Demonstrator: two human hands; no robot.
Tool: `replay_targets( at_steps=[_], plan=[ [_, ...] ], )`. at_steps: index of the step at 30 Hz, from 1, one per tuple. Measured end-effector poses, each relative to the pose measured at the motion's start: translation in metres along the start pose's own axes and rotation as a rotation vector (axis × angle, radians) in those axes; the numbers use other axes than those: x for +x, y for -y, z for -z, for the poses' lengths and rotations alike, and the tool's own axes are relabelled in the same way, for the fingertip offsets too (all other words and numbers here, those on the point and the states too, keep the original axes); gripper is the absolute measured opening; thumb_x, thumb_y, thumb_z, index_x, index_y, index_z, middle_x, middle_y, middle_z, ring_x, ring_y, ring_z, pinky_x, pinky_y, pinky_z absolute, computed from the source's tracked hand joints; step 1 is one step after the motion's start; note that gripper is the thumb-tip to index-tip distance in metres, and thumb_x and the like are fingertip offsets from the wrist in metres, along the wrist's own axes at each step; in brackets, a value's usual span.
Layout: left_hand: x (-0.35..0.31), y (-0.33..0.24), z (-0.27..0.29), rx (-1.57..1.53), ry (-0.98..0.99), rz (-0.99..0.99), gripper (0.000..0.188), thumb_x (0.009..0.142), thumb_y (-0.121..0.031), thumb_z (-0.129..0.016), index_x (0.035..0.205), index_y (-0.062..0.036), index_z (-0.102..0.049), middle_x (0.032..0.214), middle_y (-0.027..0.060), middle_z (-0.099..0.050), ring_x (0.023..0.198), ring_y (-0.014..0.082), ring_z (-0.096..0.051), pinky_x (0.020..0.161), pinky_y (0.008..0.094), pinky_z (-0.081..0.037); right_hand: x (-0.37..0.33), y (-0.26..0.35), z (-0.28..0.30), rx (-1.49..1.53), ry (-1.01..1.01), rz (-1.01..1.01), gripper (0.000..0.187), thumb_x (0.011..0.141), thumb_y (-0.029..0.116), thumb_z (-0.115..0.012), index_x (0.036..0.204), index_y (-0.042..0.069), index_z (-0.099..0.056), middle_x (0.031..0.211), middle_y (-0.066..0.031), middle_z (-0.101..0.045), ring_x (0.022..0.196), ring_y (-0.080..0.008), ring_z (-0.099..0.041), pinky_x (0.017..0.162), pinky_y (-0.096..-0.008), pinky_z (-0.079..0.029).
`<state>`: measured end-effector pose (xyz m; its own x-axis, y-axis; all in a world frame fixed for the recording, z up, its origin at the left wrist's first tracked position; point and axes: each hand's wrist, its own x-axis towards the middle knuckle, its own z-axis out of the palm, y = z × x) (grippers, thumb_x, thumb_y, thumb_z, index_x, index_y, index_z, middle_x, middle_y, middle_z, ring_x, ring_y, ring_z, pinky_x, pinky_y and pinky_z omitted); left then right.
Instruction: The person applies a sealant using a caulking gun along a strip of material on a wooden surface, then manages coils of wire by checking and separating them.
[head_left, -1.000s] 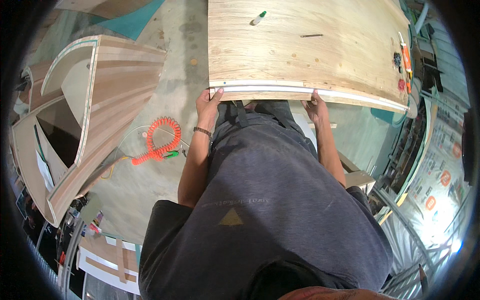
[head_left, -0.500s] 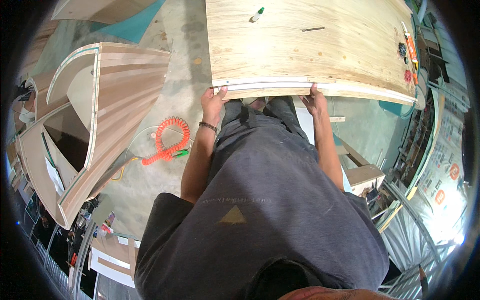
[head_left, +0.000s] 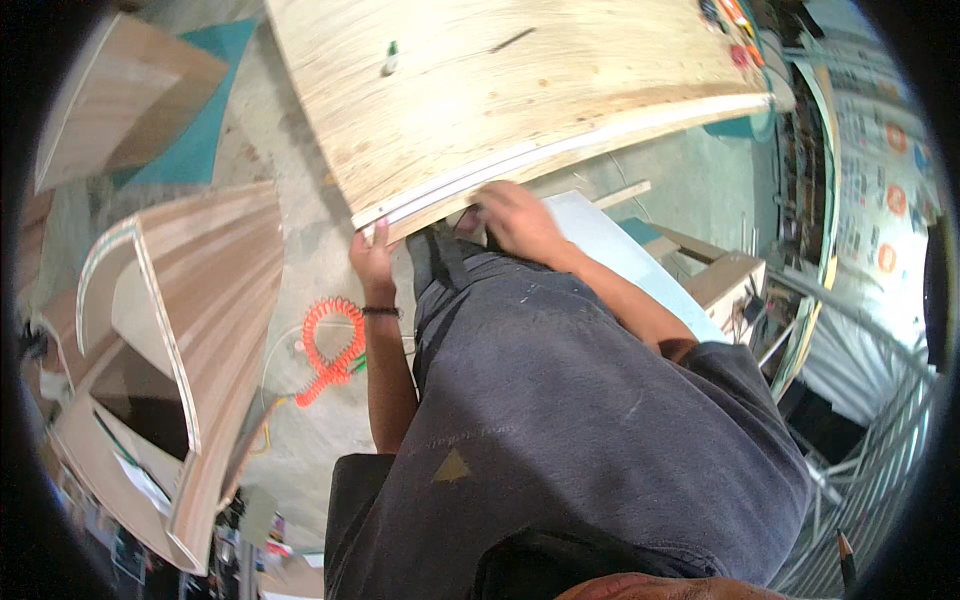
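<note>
A pale plywood panel point(head_left: 430, 110) lies in front of me, with a long white strip point(head_left: 462, 183) along its near edge. My left hand point(head_left: 374, 258) is closed at the near left corner, thumb on top by the strip's end and fingers below the edge. My right hand point(head_left: 515, 220) is at the near edge right of my left hand, in front of my waist. Motion smears its fingers, so their hold cannot be made out. On the panel lie a small white bottle with a green cap point(head_left: 390, 60) and a thin dark tool point(head_left: 513, 40).
Left of me stands a curved wooden form point(head_left: 215, 290), with a coiled orange air hose point(head_left: 330, 345) on the concrete floor beside it. A pale board point(head_left: 630, 260) leans or lies at my right. Several small tools lie at the panel's far right corner.
The view has turned, so the panel appears tilted. My right hand has left its place farther along the strip and moved left toward my left hand, which stays at the corner.
</note>
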<state>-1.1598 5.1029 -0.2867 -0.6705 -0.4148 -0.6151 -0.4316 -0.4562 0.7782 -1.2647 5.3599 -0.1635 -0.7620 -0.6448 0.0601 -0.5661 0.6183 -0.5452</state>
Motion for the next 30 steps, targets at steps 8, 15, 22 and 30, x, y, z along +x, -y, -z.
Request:
replay_targets(
  at_steps=[8, 15, 22, 30],
  plan=[
    [-0.015, -0.028, -0.012, -0.004, 0.009, 0.065, 0.047, 0.1, -0.024, -0.068, 0.141, -0.0042, -0.053, 0.128, 0.0101, -0.065, 0.114, 0.022, -0.067, 0.083, 0.0417, -0.064, -0.008, -0.033, -0.022, -0.268, 0.07, 0.107, 0.062, 0.088, 0.019, -0.061, 0.146, -0.002, -0.051, 0.143, -0.0134, -0.055, 0.133, -0.0309, -0.05, 0.118, -0.043, -0.039],
    [-0.008, -0.023, -0.007, 0.035, -0.093, 0.167, 0.044, 0.101, -0.019, -0.067, 0.141, -0.0065, -0.054, 0.13, 0.0102, -0.064, 0.118, 0.0225, -0.064, 0.084, 0.0434, -0.064, -0.043, -0.113, 0.018, -0.345, -0.026, 0.011, 0.062, 0.091, 0.021, -0.065, 0.148, 0.002, -0.05, 0.145, -0.0141, -0.054, 0.137, -0.0315, -0.048, 0.121, -0.0447, -0.037],
    [-0.001, -0.028, -0.005, 0.028, -0.117, 0.258, 0.049, 0.101, -0.024, -0.069, 0.143, -0.0062, -0.051, 0.132, 0.0105, -0.064, 0.121, 0.0253, -0.063, 0.099, 0.0498, -0.056, -0.09, -0.24, 0.086, -0.355, -0.13, -0.123, 0.06, 0.099, 0.029, -0.065, 0.151, 0.006, -0.048, 0.147, -0.0175, -0.053, 0.14, -0.0356, -0.048, 0.122, -0.0484, -0.036],
    [-0.018, -0.023, 0.001, 0.522, -0.306, -0.023, 0.056, 0.102, -0.032, -0.068, 0.144, -0.0002, -0.05, 0.131, 0.0123, -0.064, 0.12, 0.0259, -0.061, 0.097, 0.0479, -0.052, -0.117, -0.335, 0.119, -0.363, -0.184, -0.112, 0.067, 0.093, 0.03, -0.07, 0.152, 0.007, -0.049, 0.152, -0.0134, -0.05, 0.146, -0.031, -0.041, 0.126, -0.0476, -0.031]
  ],
)
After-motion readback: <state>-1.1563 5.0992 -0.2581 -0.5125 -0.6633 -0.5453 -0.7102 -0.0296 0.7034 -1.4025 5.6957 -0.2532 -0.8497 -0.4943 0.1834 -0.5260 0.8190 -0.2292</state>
